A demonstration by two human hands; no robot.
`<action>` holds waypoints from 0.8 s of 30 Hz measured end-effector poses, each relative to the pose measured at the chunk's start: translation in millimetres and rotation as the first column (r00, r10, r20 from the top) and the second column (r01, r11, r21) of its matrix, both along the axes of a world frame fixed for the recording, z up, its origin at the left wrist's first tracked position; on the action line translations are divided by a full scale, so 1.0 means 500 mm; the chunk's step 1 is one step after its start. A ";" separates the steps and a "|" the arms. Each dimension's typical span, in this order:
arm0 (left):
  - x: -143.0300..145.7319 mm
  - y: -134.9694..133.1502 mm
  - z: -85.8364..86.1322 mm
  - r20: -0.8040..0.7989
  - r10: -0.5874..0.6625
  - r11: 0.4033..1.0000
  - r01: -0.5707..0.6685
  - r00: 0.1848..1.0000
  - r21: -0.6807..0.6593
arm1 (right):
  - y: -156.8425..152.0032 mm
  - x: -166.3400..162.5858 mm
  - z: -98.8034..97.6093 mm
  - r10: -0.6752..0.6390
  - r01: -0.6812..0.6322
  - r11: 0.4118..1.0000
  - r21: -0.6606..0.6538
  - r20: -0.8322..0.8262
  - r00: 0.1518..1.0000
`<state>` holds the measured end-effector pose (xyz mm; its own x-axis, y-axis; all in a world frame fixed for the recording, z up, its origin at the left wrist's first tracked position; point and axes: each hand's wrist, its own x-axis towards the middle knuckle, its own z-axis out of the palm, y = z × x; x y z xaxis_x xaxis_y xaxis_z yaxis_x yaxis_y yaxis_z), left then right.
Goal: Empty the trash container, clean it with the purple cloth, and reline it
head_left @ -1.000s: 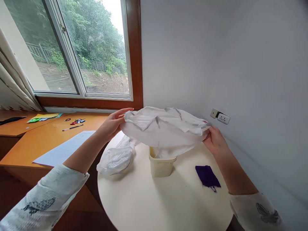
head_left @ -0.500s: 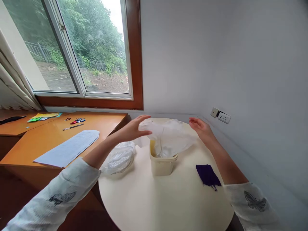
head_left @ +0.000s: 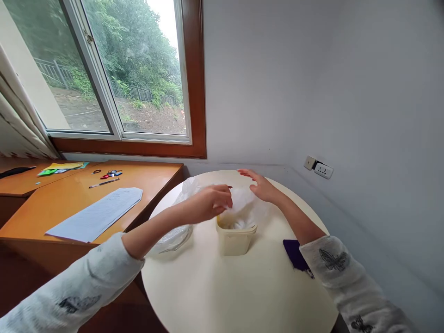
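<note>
Round cream table, lower frame; squarish cream tub, centre; translucent white plastic bag partly inside; my left hand curled, grip unclear; my right hand spread, fingers apart.

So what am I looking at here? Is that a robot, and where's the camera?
No robot here! These are a person's two bare hands. The camera is worn on the person's head, so every picture looks forward and down, a bit like looking through their eyes.

On the round table stands a cream tub. A thin white bag is partly inside it and sticks up above the rim. Another plastic bag lies to the left, and a purple cloth is on the right, partly hidden by the sleeve.

The left hand is curled over the tub, by the white bag; I can't tell whether it's pinching it. The right hand is open and isn't gripping anything.
</note>
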<state>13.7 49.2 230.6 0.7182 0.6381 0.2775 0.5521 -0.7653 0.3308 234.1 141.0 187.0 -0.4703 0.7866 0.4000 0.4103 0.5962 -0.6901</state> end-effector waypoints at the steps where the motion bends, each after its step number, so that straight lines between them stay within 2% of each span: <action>1: 0.000 -0.016 0.001 -0.047 -0.038 0.999 0.038 0.998 0.011 | -0.007 -0.004 0.005 0.060 -0.064 0.997 0.033 0.095 0.994; 4: 0.003 -0.053 -0.011 -0.155 -0.117 0.993 0.120 0.981 0.010 | -0.031 -0.018 0.010 0.131 -0.164 0.984 0.066 0.354 0.926; 6: 0.004 -0.070 -0.022 -0.212 -0.159 0.987 0.159 0.964 -0.018 | -0.047 -0.022 0.007 0.146 -0.196 0.978 0.073 0.433 0.889; 8: 0.001 -0.082 -0.032 -0.259 -0.187 0.982 0.179 0.948 -0.053 | -0.062 -0.017 0.004 0.159 -0.202 0.978 0.055 0.431 0.888; 10: -0.003 -0.091 -0.036 -0.291 -0.218 0.975 0.194 0.932 -0.109 | -0.078 -0.002 0.003 0.136 -0.153 0.988 0.014 0.386 0.913; 14: -0.009 -0.099 -0.033 -0.274 -0.286 0.930 0.197 0.918 -0.311 | -0.108 0.033 0.007 0.098 -0.072 0.993 -0.088 0.347 0.933; 16: -0.009 -0.090 -0.033 -0.204 -0.192 0.928 0.110 0.960 -0.356 | -0.118 0.042 0.009 0.106 -0.062 0.990 -0.129 0.366 0.925; 18: -0.008 -0.069 -0.039 -0.106 0.050 0.951 -0.080 0.993 -0.298 | -0.123 0.041 0.011 0.096 -0.049 0.990 -0.133 0.370 0.924; 20: -0.011 -0.041 -0.052 -0.019 0.323 0.920 -0.318 0.946 -0.227 | -0.121 0.033 0.013 0.069 -0.035 0.994 -0.102 0.352 0.933; 21: -0.014 -0.026 -0.060 -0.030 0.405 0.886 -0.401 0.914 -0.231 | -0.119 0.027 0.013 0.058 -0.031 0.996 -0.084 0.340 0.939; 22: -0.018 -0.013 -0.068 -0.072 0.450 0.853 -0.453 0.890 -0.258 | -0.117 0.021 0.013 0.052 -0.032 0.997 -0.067 0.327 0.944; 24: -0.026 0.006 -0.083 -0.171 0.460 0.816 -0.490 0.871 -0.305 | -0.112 0.010 0.011 0.052 -0.042 0.998 -0.037 0.298 0.953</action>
<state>0.5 52.1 189.3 0.3127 0.9481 -0.0574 0.8562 -0.2552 0.4492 239.1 85.0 192.7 -0.6015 0.7701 0.2124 0.5724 0.6009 -0.5580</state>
